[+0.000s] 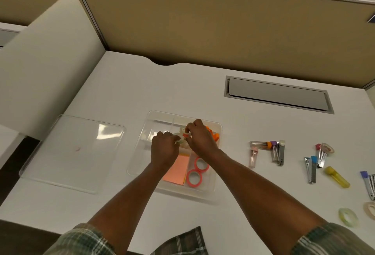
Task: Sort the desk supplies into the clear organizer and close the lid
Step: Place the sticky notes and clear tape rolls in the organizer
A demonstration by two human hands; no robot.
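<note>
**Mid-sort: two small rolls going into the far compartment**

Both of my hands are over the clear organizer (140,149), which sits open in the middle of the tabletop (182,84). I judge that I am partway through sorting, at the point of setting tape into a far compartment.

My right grip (199,138) is curled tight, thumb and fingertips pinching a small orange roll (185,135) just above the compartment. My left grip (163,149) is curled too, and it seems to pinch a pale roll (179,142) right beside the orange one. How firmly it holds I cannot tell, because my knuckles hide most of it.

Already in the organizer:
- orange sticky notes (176,170) in a near compartment
- two pink tape rolls (197,170) beside them
- some orange pieces (213,134) at the far right corner, partly hidden by my right hand

The next move calls for lowering both rolls to the compartment floor and letting go. After that I would reach well to my right for what remains:
- the small tubes (263,149)
- the metal clippers (311,169)
- a yellow tube (337,176)
- a green tape roll (348,216) near the tabletop's front edge

The lid (75,151) lies flat to the left of the organizer, well apart from it, so closing comes last.
</note>
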